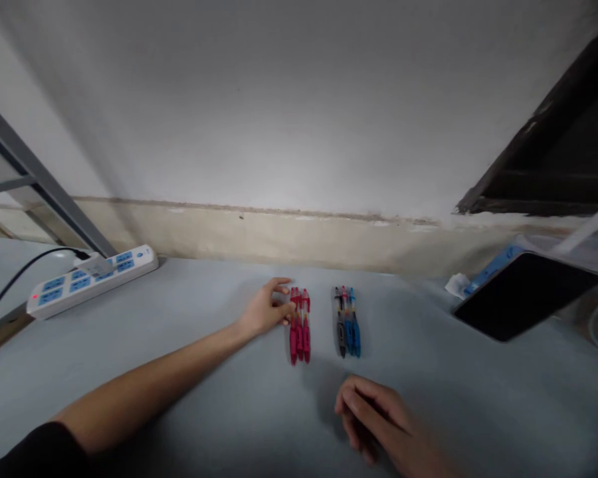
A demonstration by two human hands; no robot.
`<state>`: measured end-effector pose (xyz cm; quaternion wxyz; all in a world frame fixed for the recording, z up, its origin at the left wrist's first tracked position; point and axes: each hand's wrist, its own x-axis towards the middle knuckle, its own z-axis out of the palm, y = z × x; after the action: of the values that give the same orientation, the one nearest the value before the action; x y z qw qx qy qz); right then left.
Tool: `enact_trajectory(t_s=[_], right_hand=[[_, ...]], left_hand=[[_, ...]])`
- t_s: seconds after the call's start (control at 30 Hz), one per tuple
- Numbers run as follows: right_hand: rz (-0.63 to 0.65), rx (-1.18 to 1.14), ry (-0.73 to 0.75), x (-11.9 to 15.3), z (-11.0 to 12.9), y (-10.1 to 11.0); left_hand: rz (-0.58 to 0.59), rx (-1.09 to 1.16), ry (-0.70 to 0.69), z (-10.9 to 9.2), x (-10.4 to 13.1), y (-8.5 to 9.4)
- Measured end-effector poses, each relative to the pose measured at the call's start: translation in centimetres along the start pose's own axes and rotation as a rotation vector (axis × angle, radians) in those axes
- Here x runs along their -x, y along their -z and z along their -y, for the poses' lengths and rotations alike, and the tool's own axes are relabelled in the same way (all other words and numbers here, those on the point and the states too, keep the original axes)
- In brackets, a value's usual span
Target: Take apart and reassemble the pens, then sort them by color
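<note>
Several pens lie on the table in two upright-pointing groups. The left group holds red pens (pixel 299 328) side by side, points toward me. My left hand (pixel 269 309) rests at their upper left side, fingers apart and thumb at the edge of the leftmost pen. To the right lie a black pen (pixel 341 332) and blue-gripped pens (pixel 353 332), close together; one of these has a red top. My right hand (pixel 376 418) hovers below this second group, apart from it, fingers curled and thumb against the index finger. No object shows in it.
A white power strip (pixel 94 282) with a plugged-in adapter and black cable lies at the left near a metal frame (pixel 54 192). At the right a dark-screened phone or tablet (pixel 525 295) leans, with crumpled tissue (pixel 457 285) beside it. A wall (pixel 289 133) bounds the table's back.
</note>
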<state>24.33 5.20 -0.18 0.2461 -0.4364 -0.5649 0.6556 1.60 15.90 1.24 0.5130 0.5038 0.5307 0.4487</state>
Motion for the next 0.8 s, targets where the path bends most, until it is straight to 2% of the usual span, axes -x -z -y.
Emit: enact_trajectory(t_s=[0.07,0.13,0.2,0.33,0.37,0.43,0.5,0.63,0.8], right_hand=[[-0.017,0.094,0.031,0.1,0.1,0.1],[-0.050,0.334,0.128,0.3,0.3,0.3],[-0.088,0.665,0.306,0.4,0.6,0.7],[-0.217,1.318,0.768,-0.2,1.4,1.7],[-0.247,1.466,0.839,-0.5,1.6,1.9],[-0.262,1.690,0.890,-1.3,2.0,2.1],[-0.252,1.799,0.897,-2.0,2.1,2.1],[-0.237,1.828,0.952,-2.8,1.6,2.3],[-0.266,1.690,1.192,-1.6,2.0,3.2]], left_hand=[[-0.008,0.001,0.022,0.1,0.8,0.1],[0.001,0.009,0.047,0.1,2.3,0.5],[0.025,0.017,0.077,0.1,4.3,1.0],[0.106,0.042,0.097,0.4,8.1,1.9],[0.130,0.050,0.073,0.5,8.8,2.0],[0.182,0.061,0.031,0.6,9.6,2.1],[0.223,0.069,-0.002,0.5,9.7,2.1],[0.262,0.100,-0.030,0.4,9.2,1.9],[0.285,0.169,-0.011,0.2,9.5,2.0]])
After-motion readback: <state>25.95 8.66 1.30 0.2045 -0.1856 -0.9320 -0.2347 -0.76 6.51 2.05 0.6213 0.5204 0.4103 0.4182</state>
